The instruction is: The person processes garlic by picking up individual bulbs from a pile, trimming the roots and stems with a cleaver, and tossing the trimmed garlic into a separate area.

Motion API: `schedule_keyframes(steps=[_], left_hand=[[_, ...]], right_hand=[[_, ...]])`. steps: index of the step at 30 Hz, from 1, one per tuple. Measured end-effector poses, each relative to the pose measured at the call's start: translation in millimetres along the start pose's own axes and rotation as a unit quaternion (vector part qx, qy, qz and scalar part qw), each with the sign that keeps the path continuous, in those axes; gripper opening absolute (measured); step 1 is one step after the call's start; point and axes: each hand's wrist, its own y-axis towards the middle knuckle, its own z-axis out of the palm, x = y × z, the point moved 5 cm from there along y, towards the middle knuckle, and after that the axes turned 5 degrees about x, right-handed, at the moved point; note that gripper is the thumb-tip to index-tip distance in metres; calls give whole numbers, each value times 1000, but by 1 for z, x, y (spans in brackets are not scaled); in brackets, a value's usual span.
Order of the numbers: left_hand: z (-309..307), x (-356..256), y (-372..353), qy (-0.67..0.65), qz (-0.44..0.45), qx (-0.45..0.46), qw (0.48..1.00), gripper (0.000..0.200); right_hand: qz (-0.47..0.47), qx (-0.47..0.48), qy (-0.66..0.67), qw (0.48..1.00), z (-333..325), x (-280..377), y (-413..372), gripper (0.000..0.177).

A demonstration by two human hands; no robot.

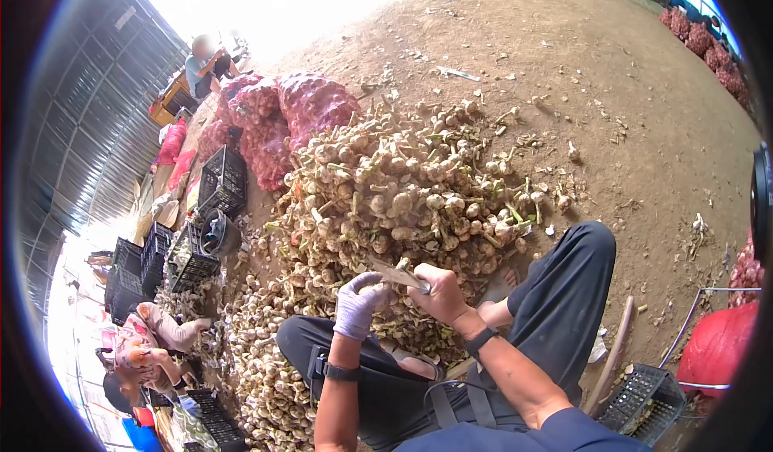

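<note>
Sheeting of corrugated grey metal (84,110) forms the left edge, carrying one small pale rectangular patch (125,17); any writing on it is too small to read. Below it, one person in a patterned pink top (135,351) bends low among at least five black slatted plastic crates (224,182), leaving little room on that side. One round black bucket (219,233) stands just beside them. Farther back sits a second person in a blue-grey top (196,72), near several bulging sacks of pink-red mesh (316,107).

Those sacks border a broad heap of dry, pale garlic bulbs with stalks (403,170), too many to count, spreading down to the wearer's legs. Over the heap's near part, the left hand in a pale lavender glove (357,305) has its fingers curled; whether they hold a bulb is unclear. One knife with a narrow metal blade (392,272) points leftward towards that glove, its handle gripped in the bare right hand (439,293).

Right of the heap, brown dirt floor (644,162) gives wide open room, strewn with scraps and stray bulbs. One long wooden stick (614,359), one black slatted crate (644,404) and one smooth, bulging red bag (715,347) crowd the lower right edge.
</note>
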Motion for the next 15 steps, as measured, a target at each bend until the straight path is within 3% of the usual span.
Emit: schedule_keyframes(steps=[2, 3, 6, 8, 10, 11, 13, 14, 15], left_hand=[[3, -7, -7, -27, -9, 12, 1000, 33], [5, -16, -8, -40, -8, 19, 999, 33], [-4, -29, -6, -36, 21, -3, 999, 32], [-24, -42, -12, -42, 6, -7, 999, 35], [-44, -80, -32, -11, 101, -96, 990, 34], [-89, -74, -35, 40, 119, -145, 981, 33], [-136, -96, -73, -20, 134, -235, 962, 36], [-190, -92, -89, 21, 159, -287, 944, 36], [-203, -105, -118, 42, 130, -384, 913, 32]], right_hand=[[77, 13, -1, 997, 16, -34, -14, 19], [160, 41, 35, 986, 31, -62, -28, 21], [252, 116, -104, 955, 61, -115, -67, 27], [341, 87, -63, 934, 61, -121, -68, 29], [378, 75, 35, 922, 72, -151, -71, 28], [394, 65, 50, 915, 70, -153, -71, 27], [437, 2, 144, 888, 62, -139, -67, 27], [442, -34, 170, 880, 71, -160, -71, 24], [460, -49, 201, 864, 72, -160, -70, 23]])
